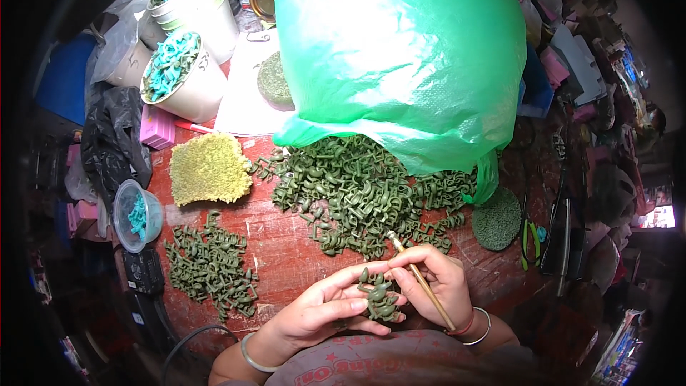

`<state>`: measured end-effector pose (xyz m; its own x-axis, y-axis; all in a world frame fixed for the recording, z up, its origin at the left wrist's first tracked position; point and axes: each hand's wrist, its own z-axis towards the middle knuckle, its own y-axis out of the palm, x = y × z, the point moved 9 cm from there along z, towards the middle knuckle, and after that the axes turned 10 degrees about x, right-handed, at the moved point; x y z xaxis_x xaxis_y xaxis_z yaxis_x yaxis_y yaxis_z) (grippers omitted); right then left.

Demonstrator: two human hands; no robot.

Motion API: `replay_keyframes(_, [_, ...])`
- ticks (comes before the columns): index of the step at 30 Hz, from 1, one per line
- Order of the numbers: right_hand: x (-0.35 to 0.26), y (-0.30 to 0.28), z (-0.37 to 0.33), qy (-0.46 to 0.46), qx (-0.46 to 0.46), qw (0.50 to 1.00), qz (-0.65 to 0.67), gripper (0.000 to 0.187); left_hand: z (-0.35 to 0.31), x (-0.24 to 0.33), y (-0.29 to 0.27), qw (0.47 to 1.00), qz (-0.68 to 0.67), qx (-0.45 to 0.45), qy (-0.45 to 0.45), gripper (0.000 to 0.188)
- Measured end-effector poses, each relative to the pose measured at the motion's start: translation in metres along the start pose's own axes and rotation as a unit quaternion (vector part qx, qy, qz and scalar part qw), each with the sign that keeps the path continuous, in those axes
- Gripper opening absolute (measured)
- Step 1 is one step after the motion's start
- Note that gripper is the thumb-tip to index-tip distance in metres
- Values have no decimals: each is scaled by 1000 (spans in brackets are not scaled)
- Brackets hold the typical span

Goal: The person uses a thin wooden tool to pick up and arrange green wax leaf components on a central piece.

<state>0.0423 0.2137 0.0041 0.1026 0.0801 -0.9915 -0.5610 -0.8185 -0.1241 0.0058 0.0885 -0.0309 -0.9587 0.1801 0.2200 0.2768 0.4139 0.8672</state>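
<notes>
My left hand [325,307] is held palm up near the table's front edge, its fingers curled round several small dark green moulded pieces [381,300]. Close beside it, my right hand [444,282] grips a slim brass-coloured, pen-like tool [434,302], whose pale tip points away from me. The right fingertips meet the left fingers by the green pieces; whether they pinch one too is hard to see. Just beyond both hands spreads a big heap of similar green pieces [343,186]. A smaller pile [211,264] lies to the left.
A bulging green plastic bag [407,57] covers the heap's far side. Leftward are a yellow sponge [209,169], a clear tub [127,216] with turquoise pieces, and white cups [196,93] of turquoise and green pieces. A round green pad [496,221] and green-handled pliers [530,243] lie right.
</notes>
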Motion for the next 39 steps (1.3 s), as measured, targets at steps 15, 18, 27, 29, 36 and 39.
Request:
replay_keyframes(15, [-49,4,-23,-356,-10,915,-192,26,-2,13,2,996,-64,-26,54,63])
replay_keyframes(18, [-61,24,-31,-391,-59,897,-196,31,2,14,5,994,-89,-8,62,62])
replay_keyframes(27, [-50,31,-32,-380,-91,897,-207,30,3,11,5,992,-100,-16,74,60])
replay_keyframes(29, [-50,30,-30,-378,-79,903,-190,30,3,11,4,992,-93,-14,79,60])
replay_keyframes(36, [-51,35,-33,-382,-92,895,-214,31,4,8,5,992,-95,-27,80,59])
replay_keyframes(39, [-52,38,-34,-398,-103,878,-244,30,2,6,7,991,-103,-25,80,60])
